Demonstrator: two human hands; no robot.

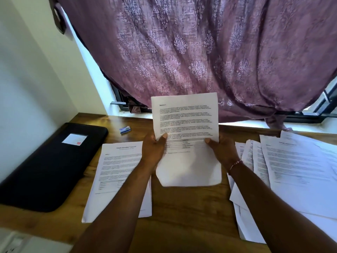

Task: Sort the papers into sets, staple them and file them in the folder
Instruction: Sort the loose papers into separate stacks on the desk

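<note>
A mauve curtain (200, 52) with a pale leaf-like pattern hangs across the window and fills the upper part of the view, with a dark window frame (300, 116) under its hem and a plain white wall (27, 79) to the left. Below it lies a wooden table (182, 207) with a warm brown grain. A black folder (45, 161) lies closed on the table's left side. On the right, a loose pile of printed papers (291, 170) is fanned out, its sheets overlapping; their text is too blurred to read. Left of centre, just beside the folder, is a neater stack of papers (118, 170) whose top page appears headed "Sample Education Transcript". Between the two, raised above the table, are the held sheets (186, 125): the front page stands upright with paragraphs of small print and a short bold heading I cannot make out, and a page behind it shows a ruled table. The left hand (153, 148) grips their left edge and the right hand (222, 150) their right edge, thumbs pressed on the front and fingers curled behind. A white label (74, 139) with a red mark sits on the folder. A small blue-and-white box (125, 129) rests on the table beyond the stack. A thin bracelet (235, 164) circles the right wrist.
</note>
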